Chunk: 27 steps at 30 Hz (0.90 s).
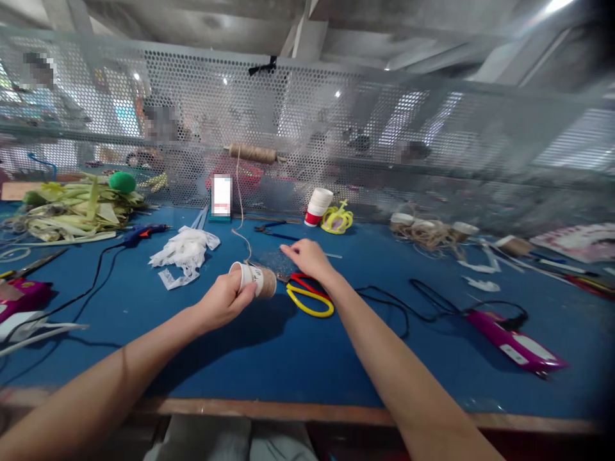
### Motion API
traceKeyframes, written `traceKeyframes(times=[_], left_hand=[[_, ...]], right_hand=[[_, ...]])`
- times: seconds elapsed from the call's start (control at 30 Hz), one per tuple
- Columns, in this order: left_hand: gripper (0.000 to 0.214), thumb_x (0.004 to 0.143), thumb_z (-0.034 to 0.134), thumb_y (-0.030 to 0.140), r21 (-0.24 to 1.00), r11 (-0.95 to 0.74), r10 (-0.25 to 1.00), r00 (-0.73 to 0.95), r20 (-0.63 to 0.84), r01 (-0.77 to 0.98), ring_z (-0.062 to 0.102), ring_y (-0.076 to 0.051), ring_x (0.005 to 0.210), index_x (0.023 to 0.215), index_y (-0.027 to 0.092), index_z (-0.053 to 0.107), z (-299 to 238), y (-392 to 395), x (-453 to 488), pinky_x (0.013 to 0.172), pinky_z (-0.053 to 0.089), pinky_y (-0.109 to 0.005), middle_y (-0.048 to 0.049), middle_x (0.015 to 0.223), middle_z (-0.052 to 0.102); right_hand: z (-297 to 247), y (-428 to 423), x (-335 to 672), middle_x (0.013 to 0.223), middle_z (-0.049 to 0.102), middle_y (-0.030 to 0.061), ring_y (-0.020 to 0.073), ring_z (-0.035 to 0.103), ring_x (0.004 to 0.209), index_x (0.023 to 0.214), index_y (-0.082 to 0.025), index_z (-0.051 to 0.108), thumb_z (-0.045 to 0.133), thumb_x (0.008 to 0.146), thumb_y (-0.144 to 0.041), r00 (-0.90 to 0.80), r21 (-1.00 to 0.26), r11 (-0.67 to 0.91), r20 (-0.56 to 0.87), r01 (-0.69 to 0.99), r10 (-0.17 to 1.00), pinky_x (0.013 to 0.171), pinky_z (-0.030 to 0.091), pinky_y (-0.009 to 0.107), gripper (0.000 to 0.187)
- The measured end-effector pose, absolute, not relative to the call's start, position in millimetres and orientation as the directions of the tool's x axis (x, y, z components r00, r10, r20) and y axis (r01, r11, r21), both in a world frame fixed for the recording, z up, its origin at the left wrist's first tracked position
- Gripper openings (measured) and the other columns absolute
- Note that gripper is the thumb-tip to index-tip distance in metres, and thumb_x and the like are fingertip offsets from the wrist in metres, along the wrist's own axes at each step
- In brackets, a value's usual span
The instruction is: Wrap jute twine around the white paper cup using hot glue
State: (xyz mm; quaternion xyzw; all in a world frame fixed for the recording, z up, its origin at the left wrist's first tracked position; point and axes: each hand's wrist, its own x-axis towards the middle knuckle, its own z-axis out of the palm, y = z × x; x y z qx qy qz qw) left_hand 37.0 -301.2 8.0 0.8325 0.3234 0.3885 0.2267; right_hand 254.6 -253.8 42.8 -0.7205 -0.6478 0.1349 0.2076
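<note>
My left hand (229,298) is wrapped round a paper cup (247,276) tilted on its side above the table. Tan twine (267,283) covers the end of the cup on the right. From the cup a strand of twine (240,211) runs up to a twine roll (253,153) on the mesh screen. My right hand (307,257) is over the table to the right of the cup, its fingers bent and pinched together; what they hold, if anything, is too small to make out. Scissors with red and yellow handles (311,301) lie beneath it.
Behind the blue table (269,365) stands a perforated metal screen (202,96). Stacked cups (318,206), a yellow woven piece (337,219), pliers (273,229) and crumpled white material (185,253) lie around. A glue gun (139,235), corn husks (81,208) and a purple power strip (514,342) flank them.
</note>
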Motion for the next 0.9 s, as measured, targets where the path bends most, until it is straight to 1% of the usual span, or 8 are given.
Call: traceKeyframes(times=[0.07, 0.1, 0.2, 0.3, 0.47, 0.63, 0.77, 0.9], left_hand=[[0.023, 0.083, 0.038, 0.029, 0.602, -0.709, 0.695, 0.511, 0.506, 0.368, 0.038, -0.011, 0.055, 0.064, 0.017, 0.044, 7.6, -302.6, 37.6, 0.053, 0.034, -0.025, 0.0004, 0.062, 0.042], [0.021, 0.083, 0.038, 0.028, 0.59, -0.718, 0.685, 0.524, 0.506, 0.369, 0.038, -0.011, 0.055, 0.065, 0.017, 0.045, 7.3, -303.1, 37.9, 0.054, 0.034, -0.024, 0.0006, 0.063, 0.042], [0.019, 0.081, 0.04, 0.026, 0.582, -0.731, 0.663, 0.568, 0.487, 0.355, 0.038, -0.01, 0.055, 0.065, 0.016, 0.046, 6.9, -304.5, 38.1, 0.054, 0.035, -0.024, 0.0011, 0.064, 0.043], [0.021, 0.081, 0.042, 0.028, 0.665, -0.668, 0.706, 0.565, 0.426, 0.334, 0.037, -0.01, 0.055, 0.064, 0.016, 0.047, 8.3, -304.8, 38.0, 0.054, 0.033, -0.023, 0.0019, 0.063, 0.042], [0.032, 0.081, 0.046, 0.044, 0.955, -0.282, 0.839, 0.506, 0.199, 0.092, 0.041, -0.01, 0.059, 0.076, 0.013, 0.055, 12.8, -302.3, 39.4, 0.057, 0.034, -0.022, 0.0012, 0.066, 0.05], [0.044, 0.067, 0.061, 0.055, 0.986, 0.092, 0.861, 0.508, -0.008, -0.139, 0.043, -0.008, 0.054, 0.078, 0.012, 0.057, 11.3, -299.4, 43.2, 0.052, 0.032, -0.02, 0.0016, 0.063, 0.053], [0.045, 0.064, 0.064, 0.054, 0.982, 0.132, 0.863, 0.503, -0.046, -0.138, 0.042, -0.008, 0.053, 0.077, 0.012, 0.058, 12.4, -301.5, 44.2, 0.051, 0.031, -0.02, 0.0017, 0.061, 0.053], [0.041, 0.069, 0.059, 0.053, 1.0, 0.011, 0.865, 0.502, 0.003, -0.024, 0.037, -0.008, 0.052, 0.073, 0.012, 0.056, 19.0, -307.4, 43.9, 0.051, 0.029, -0.02, 0.0036, 0.059, 0.049]], right_hand=[[50.4, -265.6, 233.6, 0.1, 0.069, 0.0055, 0.0185, 0.061, 0.097, 0.085, -0.021, 0.073, 0.033, 0.088, -0.056, -0.124, -0.587, 0.1, -0.001, 0.803, 0.992, 0.085, 0.042, 0.027, 0.053], [53.0, -271.2, 224.1, 0.101, 0.069, 0.0052, 0.018, 0.06, 0.096, 0.087, -0.021, 0.073, 0.027, 0.088, -0.059, -0.311, -0.712, 0.186, -0.047, 0.677, 0.949, 0.085, 0.043, 0.027, 0.06], [55.9, -284.2, 204.4, 0.099, 0.069, 0.0049, 0.0188, 0.06, 0.094, 0.09, -0.02, 0.072, 0.048, 0.078, -0.062, -0.545, -0.917, 0.206, -0.015, 0.341, 0.838, 0.082, 0.044, 0.029, 0.05], [56.9, -292.0, 199.3, 0.089, 0.069, 0.0029, 0.0161, 0.06, 0.085, 0.078, -0.019, 0.071, 0.072, 0.064, -0.044, -0.396, -0.957, 0.207, 0.112, 0.205, 0.912, 0.078, 0.045, 0.028, 0.029], [67.6, -308.8, 206.2, 0.075, 0.069, 0.001, 0.0124, 0.06, 0.07, 0.074, -0.018, 0.07, 0.069, 0.068, -0.037, -0.17, -0.941, 0.291, 0.262, 0.171, 0.95, 0.071, 0.046, 0.027, 0.02], [76.0, -322.4, 208.6, 0.074, 0.07, 0.0016, 0.0139, 0.061, 0.071, 0.074, -0.018, 0.071, 0.068, 0.071, -0.034, -0.08, -0.889, 0.379, 0.371, 0.257, 0.925, 0.068, 0.047, 0.027, 0.016], [75.2, -323.2, 207.8, 0.074, 0.07, 0.0017, 0.0143, 0.06, 0.07, 0.074, -0.018, 0.071, 0.067, 0.072, -0.034, -0.081, -0.854, 0.419, 0.415, 0.307, 0.906, 0.066, 0.047, 0.028, 0.016], [71.7, -319.9, 207.6, 0.075, 0.069, 0.0027, 0.0152, 0.06, 0.072, 0.07, -0.018, 0.07, 0.066, 0.073, -0.034, -0.098, -0.836, 0.442, 0.435, 0.326, 0.895, 0.067, 0.046, 0.028, 0.017]])
